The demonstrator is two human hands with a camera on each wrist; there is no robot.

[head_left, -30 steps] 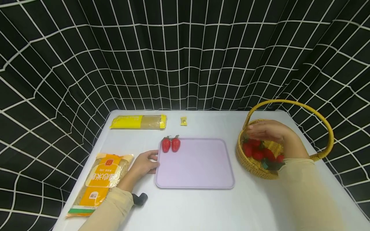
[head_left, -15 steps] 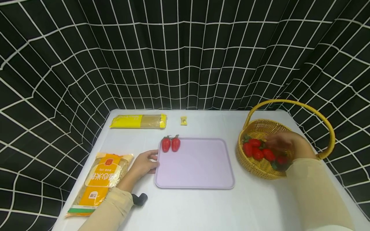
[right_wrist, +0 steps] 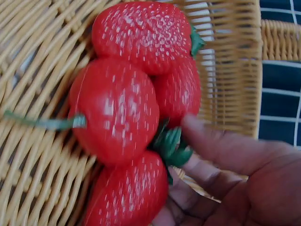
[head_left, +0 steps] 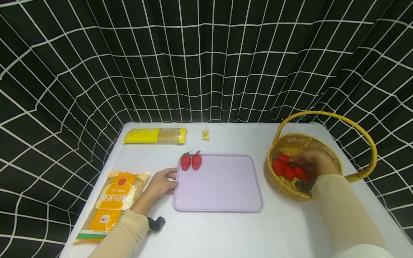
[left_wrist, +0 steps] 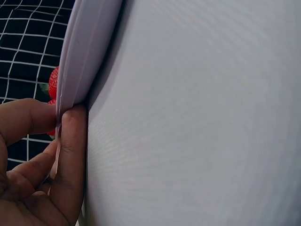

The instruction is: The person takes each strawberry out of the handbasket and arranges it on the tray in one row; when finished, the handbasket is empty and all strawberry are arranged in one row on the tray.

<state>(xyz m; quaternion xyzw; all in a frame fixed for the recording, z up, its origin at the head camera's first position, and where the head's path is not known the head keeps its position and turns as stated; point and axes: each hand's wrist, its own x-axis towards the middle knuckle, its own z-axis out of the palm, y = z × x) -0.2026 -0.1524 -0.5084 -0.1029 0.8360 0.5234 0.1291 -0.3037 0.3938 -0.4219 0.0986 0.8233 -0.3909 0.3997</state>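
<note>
My left hand (head_left: 162, 182) pinches the left rim of a pale purple tray (head_left: 221, 186). In the left wrist view the thumb lies over the rim and a finger (left_wrist: 70, 155) under it. Two red strawberries, one (head_left: 185, 162) beside the other (head_left: 196, 162), lie at the tray's far left corner. My right hand (head_left: 312, 160) is inside a wicker basket (head_left: 284, 189) with several strawberries (head_left: 288, 172). The right wrist view shows its thumb at a strawberry (right_wrist: 178, 89) and other fingers beside a lower strawberry (right_wrist: 129, 190); no firm grip is visible.
A yellow noodle packet (head_left: 155, 136) and a small wrapped candy (head_left: 205, 135) lie along the table's far side. A grain bag (head_left: 114, 204) lies at the left. The basket's tall handle (head_left: 351, 125) arches over the right forearm. A black grid curtain (head_left: 206, 61) stands behind.
My right hand has gone from above the basket's left part down among the strawberries, moving right and then slightly left again. My left hand has stayed at the tray's rim.
</note>
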